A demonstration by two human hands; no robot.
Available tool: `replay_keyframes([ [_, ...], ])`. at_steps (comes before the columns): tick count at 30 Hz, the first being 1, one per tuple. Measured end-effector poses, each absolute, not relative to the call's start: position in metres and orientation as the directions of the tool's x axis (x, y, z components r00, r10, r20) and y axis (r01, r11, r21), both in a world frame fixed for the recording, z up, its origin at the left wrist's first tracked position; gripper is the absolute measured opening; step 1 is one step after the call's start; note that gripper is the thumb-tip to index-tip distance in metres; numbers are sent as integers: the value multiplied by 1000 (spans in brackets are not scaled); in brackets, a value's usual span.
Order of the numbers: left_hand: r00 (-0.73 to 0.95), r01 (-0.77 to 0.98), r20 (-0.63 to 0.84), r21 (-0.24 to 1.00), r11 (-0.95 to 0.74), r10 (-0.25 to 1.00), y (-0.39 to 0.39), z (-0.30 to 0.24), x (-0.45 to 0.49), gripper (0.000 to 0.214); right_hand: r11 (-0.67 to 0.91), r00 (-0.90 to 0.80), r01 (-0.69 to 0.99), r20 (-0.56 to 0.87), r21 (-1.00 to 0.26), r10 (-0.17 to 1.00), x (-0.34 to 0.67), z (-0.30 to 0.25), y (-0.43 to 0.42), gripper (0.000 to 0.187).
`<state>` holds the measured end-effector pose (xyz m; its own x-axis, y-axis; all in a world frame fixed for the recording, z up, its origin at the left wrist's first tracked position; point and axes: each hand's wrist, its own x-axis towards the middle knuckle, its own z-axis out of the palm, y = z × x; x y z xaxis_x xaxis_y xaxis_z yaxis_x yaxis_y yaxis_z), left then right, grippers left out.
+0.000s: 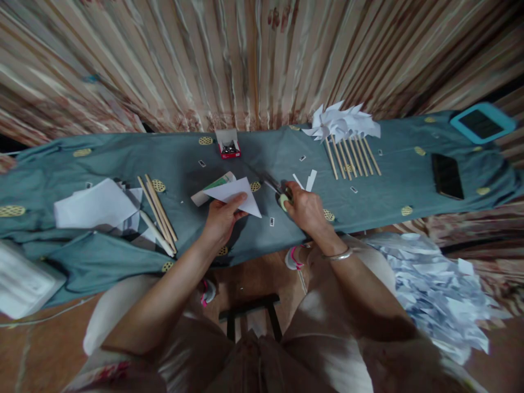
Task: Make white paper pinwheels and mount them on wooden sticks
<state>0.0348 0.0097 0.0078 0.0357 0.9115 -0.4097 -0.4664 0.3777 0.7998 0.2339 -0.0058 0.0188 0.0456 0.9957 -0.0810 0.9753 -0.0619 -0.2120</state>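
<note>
A white sheet of paper folded into a triangle [233, 192] is pinched in my left hand [223, 218], thumb on top. My right hand [305, 207] is closed around a pair of scissors [282, 201] with pale green handles; the blades point up and left, apart from the paper. Behind the folded paper lies a flat green and whitish item [215, 187], partly covered, whose kind I cannot make out. Thin white paper strips [311, 180] lie just beyond my right hand.
Paper pinwheels [344, 123] on sticks lie at the back right. A red box [229, 147] of small metal pieces stands behind. Left are paper sheets [96, 204] and wooden sticks [158, 210]. Right are a phone [447, 176] and a blue-framed device [483, 122]. Paper scraps [434, 289] are piled below.
</note>
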Motion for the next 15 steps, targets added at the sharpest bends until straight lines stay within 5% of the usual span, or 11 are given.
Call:
replay_keyframes([
  [7, 48, -446, -436, 796, 410, 899, 1, 12, 30, 49, -254, 260, 962, 53, -96, 964, 267, 22, -8, 38],
  [15, 118, -416, -474, 775, 477, 873, -6, 11, 27, 48, -215, 236, 964, 132, -157, 963, 270, 14, -5, 43],
])
